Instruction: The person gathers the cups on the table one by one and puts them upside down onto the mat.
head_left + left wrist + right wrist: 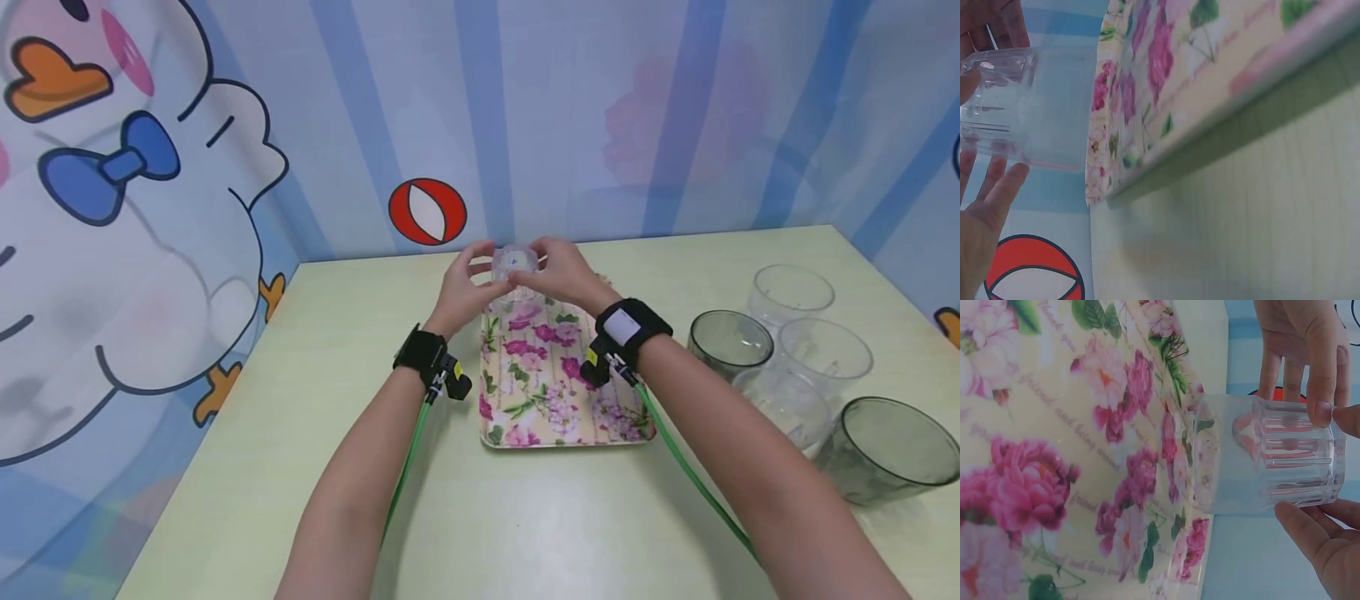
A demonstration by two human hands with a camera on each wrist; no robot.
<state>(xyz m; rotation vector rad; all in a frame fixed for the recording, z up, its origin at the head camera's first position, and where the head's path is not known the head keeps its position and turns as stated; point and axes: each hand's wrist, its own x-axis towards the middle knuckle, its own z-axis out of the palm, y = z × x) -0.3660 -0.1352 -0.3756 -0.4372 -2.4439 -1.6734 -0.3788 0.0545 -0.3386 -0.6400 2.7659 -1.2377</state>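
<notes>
A clear drinking glass [514, 260] with a fluted lower body stands upside down between both hands, its wide rim close over the far end of a floral tray [532, 367]. My left hand [467, 292] grips the glass from the left, with thumb and fingers around the fluted part. From the other side my right hand [566, 273] holds it the same way, and the two thumbs come near each other in front. In the right wrist view, the smooth section of the glass [1229, 456] overlaps the tray's edge.
To the right stand several glasses: clear ones such as this one [791, 292], a green-tinted glass [731, 346] and a larger green-tinted one [892, 450], right beside my right forearm. A patterned wall covering [547, 125] rises behind the pale table [360, 333]. Green cables [408, 467] trail from both wrists.
</notes>
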